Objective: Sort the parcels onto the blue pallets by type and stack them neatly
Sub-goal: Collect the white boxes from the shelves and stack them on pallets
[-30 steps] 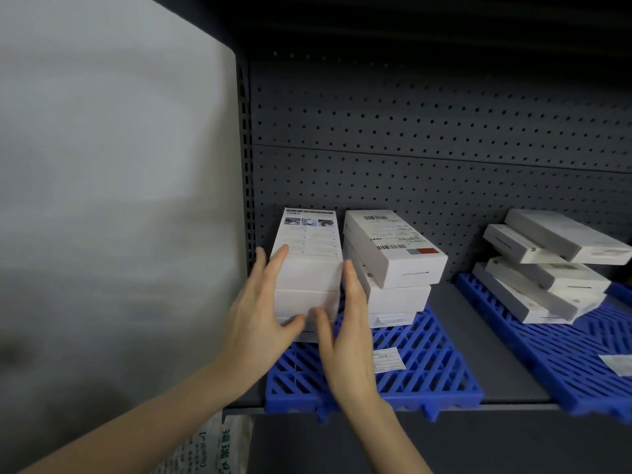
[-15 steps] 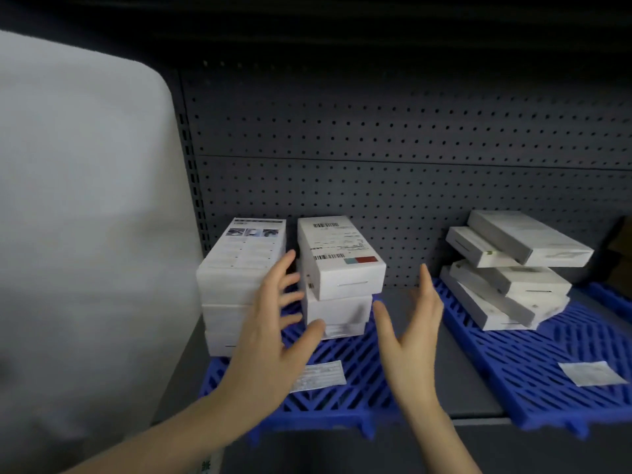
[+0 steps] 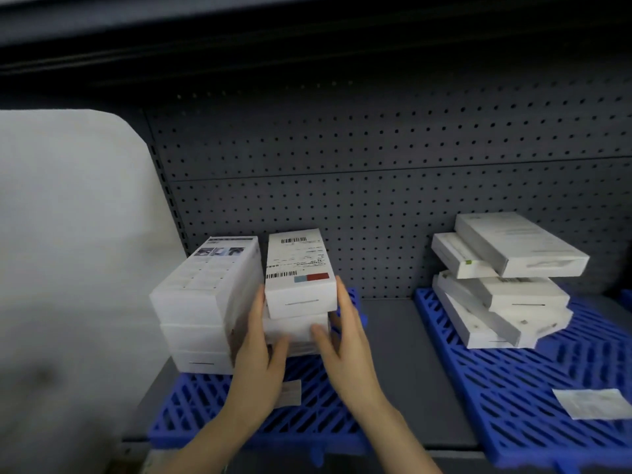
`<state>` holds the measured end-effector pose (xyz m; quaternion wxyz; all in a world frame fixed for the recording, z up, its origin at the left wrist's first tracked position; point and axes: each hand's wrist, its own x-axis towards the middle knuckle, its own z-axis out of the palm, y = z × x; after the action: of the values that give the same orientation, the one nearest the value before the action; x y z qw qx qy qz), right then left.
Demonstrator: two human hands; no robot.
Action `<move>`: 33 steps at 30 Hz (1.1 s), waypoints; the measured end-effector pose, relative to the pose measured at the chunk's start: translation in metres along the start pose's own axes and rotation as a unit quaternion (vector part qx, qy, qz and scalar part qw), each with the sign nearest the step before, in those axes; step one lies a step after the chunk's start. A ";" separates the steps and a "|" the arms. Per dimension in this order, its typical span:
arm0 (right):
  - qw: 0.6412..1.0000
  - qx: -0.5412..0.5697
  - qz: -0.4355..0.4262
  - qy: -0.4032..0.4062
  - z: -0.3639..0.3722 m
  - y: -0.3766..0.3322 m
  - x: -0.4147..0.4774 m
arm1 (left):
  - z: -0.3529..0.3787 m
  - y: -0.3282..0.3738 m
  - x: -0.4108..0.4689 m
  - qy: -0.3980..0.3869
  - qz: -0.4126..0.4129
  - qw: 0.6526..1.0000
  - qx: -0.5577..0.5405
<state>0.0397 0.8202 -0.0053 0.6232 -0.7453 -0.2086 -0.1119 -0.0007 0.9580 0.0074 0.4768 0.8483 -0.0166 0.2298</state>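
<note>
Two stacks of white boxes stand on the left blue pallet point(image 3: 307, 415). The left stack point(image 3: 205, 302) is three boxes high and even. The right stack point(image 3: 299, 285) has a barcode-labelled box on top, slightly skewed over the boxes under it. My left hand point(image 3: 260, 357) presses flat on that stack's left side, between the two stacks. My right hand point(image 3: 345, 343) presses on its right side, thumb across the front of the lower box. On the right blue pallet point(image 3: 513, 398) lies a crooked pile of flatter white boxes point(image 3: 499, 282).
A dark pegboard point(image 3: 376, 200) backs the grey shelf point(image 3: 400, 364). A white wall panel point(image 3: 68, 268) closes the left side. Paper labels lie on the left pallet point(image 3: 290, 391) and on the right pallet point(image 3: 595, 401). A dark shelf overhangs above.
Both hands left the left stack, hovered open, and now clamp the right stack from both sides. The view has shifted to the right.
</note>
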 end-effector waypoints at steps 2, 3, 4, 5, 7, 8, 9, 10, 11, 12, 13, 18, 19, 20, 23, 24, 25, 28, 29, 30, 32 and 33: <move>1.000 -0.003 0.003 0.009 -0.002 -0.001 -0.001 | 0.006 0.004 -0.002 0.020 -0.009 1.000 0.021; 1.000 -0.010 0.003 0.014 -0.003 -0.001 -0.003 | 0.009 0.006 -0.003 0.028 -0.011 0.999 0.029; 1.000 -0.016 0.002 0.018 -0.005 0.000 -0.005 | 0.011 0.007 -0.005 0.035 -0.008 0.999 0.036; 1.000 -0.020 0.000 0.022 -0.008 0.000 -0.008 | 0.013 0.007 -0.008 0.038 -0.003 0.998 0.041; 0.999 -0.018 0.000 0.034 -0.014 -0.001 -0.017 | 0.015 0.008 -0.012 0.030 0.005 0.999 0.044; 0.999 -0.014 0.000 0.044 -0.017 -0.002 -0.022 | 0.016 0.007 -0.014 0.022 0.008 0.999 0.046; 0.998 -0.011 0.000 0.054 -0.019 -0.002 -0.026 | 0.018 0.006 -0.016 0.016 0.011 0.999 0.048; 0.998 -0.012 -0.001 0.065 -0.021 -0.002 -0.030 | 0.020 0.006 -0.016 0.012 0.012 0.999 0.050; 0.997 -0.016 -0.001 0.075 -0.022 -0.001 -0.031 | 0.021 0.005 -0.016 0.011 0.015 0.998 0.054; 0.996 -0.022 0.001 0.084 -0.022 -0.001 -0.032 | 0.023 0.004 -0.015 0.011 0.018 0.998 0.060; 0.995 -0.034 0.003 0.090 -0.021 -0.001 -0.031 | 0.024 0.003 -0.014 0.013 0.023 0.997 0.067; 0.991 -0.098 -0.002 0.095 -0.019 -0.006 -0.026 | 0.023 0.001 -0.008 0.020 0.039 0.995 0.094; 0.990 -0.102 -0.004 0.098 -0.018 -0.007 -0.026 | 0.023 0.001 -0.008 0.018 0.047 0.994 0.101; 0.989 -0.104 -0.007 0.100 -0.017 -0.008 -0.027 | 0.022 0.000 -0.009 0.015 0.054 0.992 0.109; 0.988 -0.115 -0.031 0.096 -0.014 -0.009 -0.032 | 0.021 -0.001 -0.014 0.000 0.072 0.987 0.145; 0.987 -0.124 -0.039 0.092 -0.014 -0.008 -0.033 | 0.021 -0.002 -0.015 -0.005 0.078 0.985 0.157; 0.986 -0.136 -0.044 0.091 -0.013 -0.008 -0.034 | 0.021 -0.003 -0.015 -0.007 0.083 0.983 0.165; 0.978 -0.175 -0.053 0.100 -0.012 -0.009 -0.033 | 0.022 -0.002 -0.014 0.001 0.083 0.983 0.164; 0.976 -0.185 -0.053 0.101 -0.012 -0.009 -0.032 | 0.022 -0.001 -0.014 0.003 0.084 0.983 0.163; 0.975 -0.192 -0.052 0.102 -0.012 -0.008 -0.032 | 0.023 -0.002 -0.014 0.006 0.085 0.983 0.163; 0.975 -0.191 -0.050 0.105 -0.012 -0.008 -0.032 | 0.024 -0.004 -0.014 0.016 0.090 0.983 0.159; 0.976 -0.185 -0.048 0.108 -0.012 -0.007 -0.031 | 0.024 -0.004 -0.014 0.020 0.093 0.983 0.155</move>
<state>0.0097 0.8041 -0.0097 0.4872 -0.8203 -0.1513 -0.2585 -0.0034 0.9384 -0.0122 0.3168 0.9018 -0.0499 0.2898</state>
